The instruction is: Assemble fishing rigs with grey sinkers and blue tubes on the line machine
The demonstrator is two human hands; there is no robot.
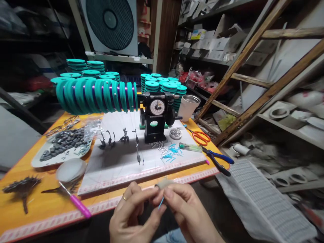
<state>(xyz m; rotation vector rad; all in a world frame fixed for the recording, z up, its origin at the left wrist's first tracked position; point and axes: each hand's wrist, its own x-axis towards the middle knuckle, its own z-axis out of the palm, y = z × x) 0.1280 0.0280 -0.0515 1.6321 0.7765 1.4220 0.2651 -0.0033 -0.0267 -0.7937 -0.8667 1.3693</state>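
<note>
My left hand (136, 209), with a ring on one finger, is closed in front of the table's near edge. Against it, my right hand (186, 207) is pinched, thumb to forefinger. Between the fingertips of both is a short, thin blue tube (161, 203); its upper end is hidden by my right thumb. A greyish cover (164, 184) shows behind the fingertips. More blue tubes (172, 152) lie scattered on the white board (116, 168), beside small silver beads (158, 145). Dark sinkers (138, 158) hang by lines near the black winding machine (155, 118).
Teal spools (96, 96) fill the machine's shaft. A tray (37, 163) of grey sinkers and a pink-handled tool (79, 206) lie left. Orange scissors (201, 137), blue-handled pliers (219, 160) and a cup (188, 108) are right. A wooden ladder (243, 74) leans beyond.
</note>
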